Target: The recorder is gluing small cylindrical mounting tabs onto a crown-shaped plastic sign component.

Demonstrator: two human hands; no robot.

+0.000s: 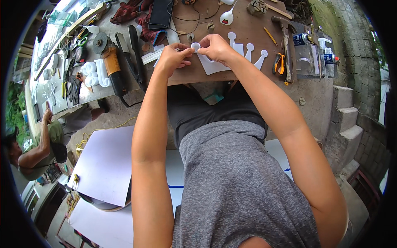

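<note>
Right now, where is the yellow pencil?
In the head view, the yellow pencil lies right of the right hand, just left of the hammer.

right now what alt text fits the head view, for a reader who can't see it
A person's left hand and right hand pinch a rounded tip of a white crown-shaped cutout over a brown table. An orange angle grinder lies to their left and orange-handled pliers to their right. Another person is at the far left.
</note>
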